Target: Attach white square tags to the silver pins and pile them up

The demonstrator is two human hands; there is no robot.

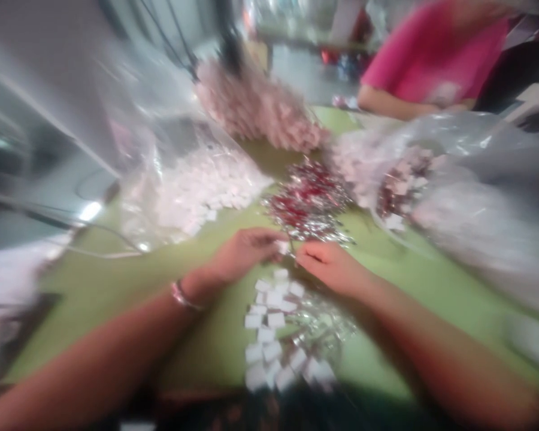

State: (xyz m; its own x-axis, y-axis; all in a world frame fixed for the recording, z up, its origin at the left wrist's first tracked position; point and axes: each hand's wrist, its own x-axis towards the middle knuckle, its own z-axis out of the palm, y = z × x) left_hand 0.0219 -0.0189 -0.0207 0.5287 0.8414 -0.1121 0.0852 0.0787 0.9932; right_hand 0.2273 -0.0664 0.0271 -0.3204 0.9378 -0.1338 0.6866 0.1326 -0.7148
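My left hand (247, 251) is closed on a small white square piece (282, 246), pinched between thumb and fingers. Facing it, my right hand (321, 260) is closed in a pinch at a thin dark and silvery piece (291, 245), which meets the white one. Blur hides its exact kind. Just beyond both hands lies a pile of shiny red and silver pieces (305, 200). Nearer to me, several white square pieces (276, 320) are spread on the green table (206, 335), beside a loose heap of clear and silvery bits (323, 323).
A clear plastic bag (157, 173) spills white pieces (215, 179) at the left. Pink fluffy bundles (265, 108) lie at the back. More plastic bags (485, 209) and a bag with brownish and white pieces (404, 179) stand right. A person in a pink shirt (435, 54) sits across.
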